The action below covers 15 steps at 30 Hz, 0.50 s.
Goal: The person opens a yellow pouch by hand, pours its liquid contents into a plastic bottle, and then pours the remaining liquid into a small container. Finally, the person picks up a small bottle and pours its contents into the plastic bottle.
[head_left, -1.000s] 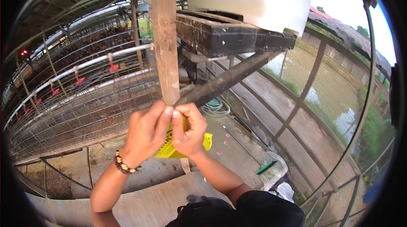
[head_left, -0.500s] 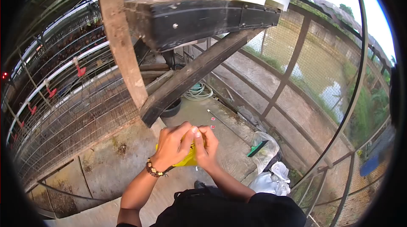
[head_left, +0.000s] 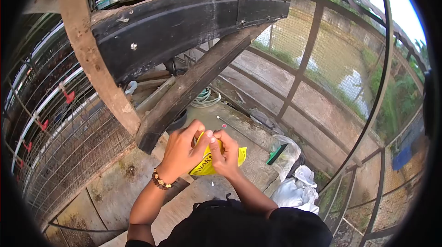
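Note:
Between my hands is a yellow packet (head_left: 207,166) with dark printed letters, tilted, its lower part and right corner showing. My left hand (head_left: 180,149), with a beaded bracelet on the wrist, pinches the packet's upper edge. Pressed close beside it, my right hand (head_left: 225,155) grips the same edge, the two thumbs nearly touching. The fingers cover the top of the packet, so I cannot make out whether it is torn.
Wire cages (head_left: 60,150) with red drinkers line the left. A wooden post (head_left: 90,53) and a slanted beam (head_left: 202,81) stand ahead. A coiled hose (head_left: 206,98), a green-edged tool (head_left: 276,153) and white bags (head_left: 294,194) lie on the floor by the mesh wall.
The packet has turned so that its lettering and right corner now show. Both hands still pinch it, slightly lower-spread than before. My view has shifted, bringing the beam nearer.

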Motion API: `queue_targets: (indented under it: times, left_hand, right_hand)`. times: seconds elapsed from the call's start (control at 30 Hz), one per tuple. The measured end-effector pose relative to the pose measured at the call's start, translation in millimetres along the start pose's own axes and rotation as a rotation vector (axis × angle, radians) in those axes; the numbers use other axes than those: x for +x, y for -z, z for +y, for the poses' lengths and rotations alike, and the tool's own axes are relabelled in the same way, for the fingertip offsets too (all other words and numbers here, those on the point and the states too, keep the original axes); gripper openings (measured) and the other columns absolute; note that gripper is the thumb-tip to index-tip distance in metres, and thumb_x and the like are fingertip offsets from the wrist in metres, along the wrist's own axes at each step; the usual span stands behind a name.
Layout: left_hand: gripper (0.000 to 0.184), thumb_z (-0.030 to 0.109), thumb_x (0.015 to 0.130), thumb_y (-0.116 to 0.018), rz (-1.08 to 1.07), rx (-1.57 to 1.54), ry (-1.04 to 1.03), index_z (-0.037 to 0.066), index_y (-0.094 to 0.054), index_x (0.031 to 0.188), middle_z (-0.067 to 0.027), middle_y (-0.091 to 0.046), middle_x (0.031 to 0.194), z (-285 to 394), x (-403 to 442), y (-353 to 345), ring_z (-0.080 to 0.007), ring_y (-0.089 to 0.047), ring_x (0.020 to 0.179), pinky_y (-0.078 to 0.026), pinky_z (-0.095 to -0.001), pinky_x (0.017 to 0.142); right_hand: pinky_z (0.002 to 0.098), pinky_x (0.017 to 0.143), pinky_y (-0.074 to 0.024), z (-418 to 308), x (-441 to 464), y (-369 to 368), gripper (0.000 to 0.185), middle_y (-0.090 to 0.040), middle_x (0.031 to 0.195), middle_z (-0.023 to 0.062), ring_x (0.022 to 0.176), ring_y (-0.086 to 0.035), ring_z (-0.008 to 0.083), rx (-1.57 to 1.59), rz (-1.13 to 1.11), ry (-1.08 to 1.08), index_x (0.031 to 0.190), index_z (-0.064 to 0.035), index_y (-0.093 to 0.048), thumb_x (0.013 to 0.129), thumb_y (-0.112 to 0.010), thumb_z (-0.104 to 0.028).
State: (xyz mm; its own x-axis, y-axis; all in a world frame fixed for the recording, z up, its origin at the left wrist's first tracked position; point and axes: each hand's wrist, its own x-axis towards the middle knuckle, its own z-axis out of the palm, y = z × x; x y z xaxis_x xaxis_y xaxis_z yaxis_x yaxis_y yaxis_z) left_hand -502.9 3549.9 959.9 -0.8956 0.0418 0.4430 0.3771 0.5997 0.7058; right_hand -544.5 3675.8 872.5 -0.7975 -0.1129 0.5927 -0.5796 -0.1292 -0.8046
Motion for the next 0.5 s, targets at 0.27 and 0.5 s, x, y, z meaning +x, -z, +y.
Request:
queue_targets:
  times: [0.27,0.5]
  left_hand:
    - [0.024,0.019,0.097,-0.057,-0.075,-0.062,-0.153,0.000,-0.056,0.083,-0.0109,-0.050,0.057,-11.0,24.2,-11.4,-0.0171,-0.046,0.049,-0.035,-0.0321,0.049]
    - [0.021,0.018,0.097,-0.054,-0.015,-0.030,-0.300,0.000,-0.054,0.086,-0.0159,-0.055,0.064,24.4,91.6,-39.1,-0.0280,-0.054,0.058,-0.042,-0.0387,0.054]
  right_hand:
    - [0.0223,0.053,-0.0337,-4.3,8.2,8.0,0.015,-0.055,0.070,-0.0035,0.063,-0.043,0.0031,-0.049,0.114,-0.053,0.082,-0.0011,-0.058,0.095,-0.058,-0.010]
    - [0.0283,0.055,-0.0382,-25.2,77.6,58.3,0.018,-0.053,0.062,0.0046,0.062,-0.045,0.0080,-0.123,0.253,0.061,0.079,0.0024,-0.058,0.091,-0.061,-0.010]
